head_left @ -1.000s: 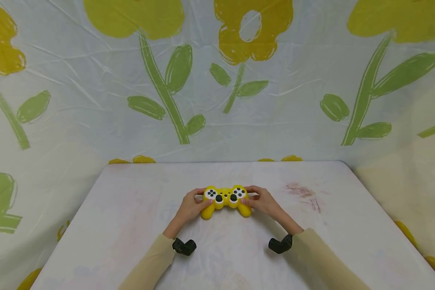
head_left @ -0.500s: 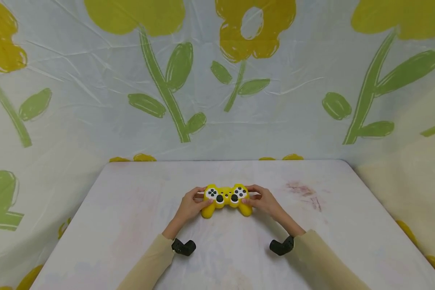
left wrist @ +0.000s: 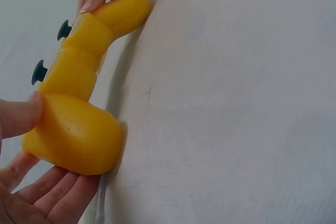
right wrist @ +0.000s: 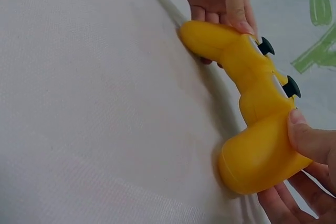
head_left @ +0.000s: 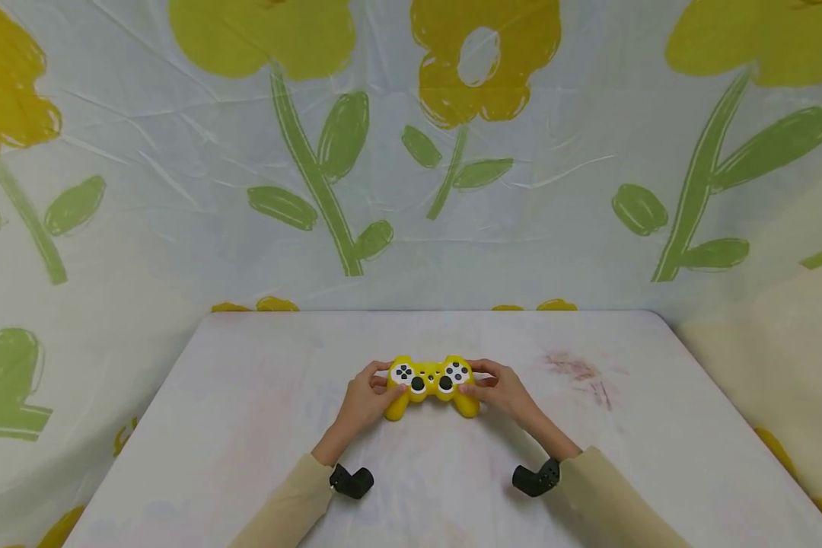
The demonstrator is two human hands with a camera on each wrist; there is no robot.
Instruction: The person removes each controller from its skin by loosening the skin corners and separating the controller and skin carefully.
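Between the two hands is a yellow game controller (head_left: 431, 374) with black thumbsticks and white button pads, its button face toward the head camera. The left hand (head_left: 366, 397) grips its left end, thumb on the front and fingers behind. At the right end, the right hand (head_left: 503, 392) holds it the same way. In the left wrist view the controller (left wrist: 79, 129) shows its rounded grip ends close to the cloth, and the fingers (left wrist: 63, 192) lie beneath it. The right wrist view shows the controller (right wrist: 257, 156) with the right thumb pressed near a thumbstick.
A pale cloth-covered table (head_left: 260, 426) lies under the hands, with reddish smudges (head_left: 575, 369) to the right. Behind and at the sides hangs a curtain (head_left: 555, 228) printed with yellow flowers. Black wrist cameras (head_left: 352, 482) sit at both sleeve cuffs.
The whole head view has shifted slightly, so everything sits a little lower in it. Both hands keep the same hold on the game controller, which stays in place.
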